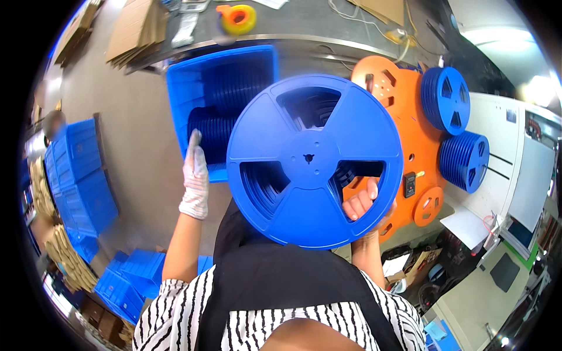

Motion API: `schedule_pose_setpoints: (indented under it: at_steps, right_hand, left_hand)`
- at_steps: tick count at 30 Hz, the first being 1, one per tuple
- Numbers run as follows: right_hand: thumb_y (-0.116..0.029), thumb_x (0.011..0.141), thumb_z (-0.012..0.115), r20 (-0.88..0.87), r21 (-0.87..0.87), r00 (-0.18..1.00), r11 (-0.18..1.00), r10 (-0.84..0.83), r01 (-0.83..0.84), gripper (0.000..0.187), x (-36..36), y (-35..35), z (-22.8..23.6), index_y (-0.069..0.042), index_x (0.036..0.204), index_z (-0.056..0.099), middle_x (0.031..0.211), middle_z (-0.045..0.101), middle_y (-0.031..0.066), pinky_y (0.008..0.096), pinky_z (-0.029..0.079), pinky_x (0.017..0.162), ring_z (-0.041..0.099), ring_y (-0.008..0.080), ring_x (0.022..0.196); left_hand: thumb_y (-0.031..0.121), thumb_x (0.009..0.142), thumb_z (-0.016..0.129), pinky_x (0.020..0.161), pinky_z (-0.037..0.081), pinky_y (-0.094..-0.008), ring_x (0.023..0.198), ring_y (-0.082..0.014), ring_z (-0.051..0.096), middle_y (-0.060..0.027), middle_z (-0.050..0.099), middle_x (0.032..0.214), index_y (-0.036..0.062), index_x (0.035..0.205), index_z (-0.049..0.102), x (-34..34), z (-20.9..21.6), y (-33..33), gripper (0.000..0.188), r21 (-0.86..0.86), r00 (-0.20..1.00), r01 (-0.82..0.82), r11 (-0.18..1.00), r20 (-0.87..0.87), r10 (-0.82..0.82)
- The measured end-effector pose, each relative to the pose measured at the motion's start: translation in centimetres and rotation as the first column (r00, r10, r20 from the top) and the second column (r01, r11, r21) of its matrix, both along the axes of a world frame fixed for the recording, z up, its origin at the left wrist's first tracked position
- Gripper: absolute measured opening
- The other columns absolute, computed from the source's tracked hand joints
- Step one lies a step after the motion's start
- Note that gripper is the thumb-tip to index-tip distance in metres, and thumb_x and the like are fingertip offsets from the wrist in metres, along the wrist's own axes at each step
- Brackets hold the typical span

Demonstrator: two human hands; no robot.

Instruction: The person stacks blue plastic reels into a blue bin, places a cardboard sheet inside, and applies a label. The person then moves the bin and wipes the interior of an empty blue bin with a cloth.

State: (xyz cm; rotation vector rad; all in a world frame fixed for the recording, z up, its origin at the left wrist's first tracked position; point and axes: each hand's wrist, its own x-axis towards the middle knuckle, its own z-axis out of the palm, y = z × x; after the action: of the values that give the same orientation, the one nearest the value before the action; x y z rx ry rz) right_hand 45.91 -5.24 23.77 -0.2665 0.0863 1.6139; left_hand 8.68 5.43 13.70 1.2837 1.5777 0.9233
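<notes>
In front of my body, a large blue plastic reel [309,153] faces up, with more blue discs showing through its cut-out windows. The fingers of my right hand [362,203] curl through the lower right window and grip it. To the left of the reel is my left hand [196,182], in a white glove, its fingers stretched out and holding nothing. Its fingertips come up to a blue bin [177,96], where more blue reels [211,128] stand on edge in rows.
On the right, an orange machine panel [424,155] carries two stacks of blue reels [446,100]. A grey workbench [281,26] with a yellow tape roll [246,23] runs across the back. Cardboard sheets [137,32] stand at the back left, and blue crates [79,155] at the left.
</notes>
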Motion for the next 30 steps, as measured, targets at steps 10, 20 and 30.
schedule_pose_setpoints:
  at_steps: [10, 20, 30]
  right_hand:
    - [-0.049, 0.085, 0.061, 0.123, 0.152, 0.972, 0.964, 0.201, -0.218, 0.044, -11.1, -0.8, 2.9, -0.007, 0.091, 0.048, 0.057, 0.042, 0.0000, 0.0339, 0.039, 0.056, 0.041, 0.0152, 0.050]
    - [-0.053, 0.083, 0.061, 0.313, -0.026, 0.941, 0.992, 0.126, -0.124, 0.045, -13.9, -2.6, 5.7, -0.011, 0.089, 0.046, 0.061, 0.040, 0.0008, 0.0320, 0.033, 0.055, 0.037, 0.0152, 0.053]
    - [-0.029, 0.075, 0.075, 0.572, -0.286, 0.693, 0.899, 0.438, -0.332, 0.043, -19.3, -2.2, 8.0, -0.001, 0.102, 0.055, 0.082, 0.064, 0.0110, 0.0355, 0.052, 0.074, 0.063, 0.0229, 0.073]
  left_hand:
    - [0.033, 0.079, 0.061, 0.114, 0.019, -0.0509, 0.136, -0.0407, 0.031, -0.0238, 0.037, 0.144, 0.0007, 0.139, 0.040, 6.7, 16.1, -1.0, 0.072, 0.201, 0.602, 0.772, 0.602, -0.533, -0.595]
    - [0.040, 0.093, 0.052, 0.106, 0.036, -0.0396, 0.124, -0.0360, 0.048, -0.0225, 0.051, 0.134, 0.0017, 0.133, 0.049, -12.1, -0.8, -3.9, 0.056, -0.189, 0.762, 0.249, 0.950, -0.567, -0.312]
    - [0.028, 0.083, 0.072, 0.102, 0.039, -0.0386, 0.118, -0.0239, 0.050, -0.0135, 0.048, 0.136, 0.0118, 0.153, 0.009, 1.1, 11.2, -7.4, 0.095, -0.645, 0.741, 0.435, 0.628, 0.652, 0.157]
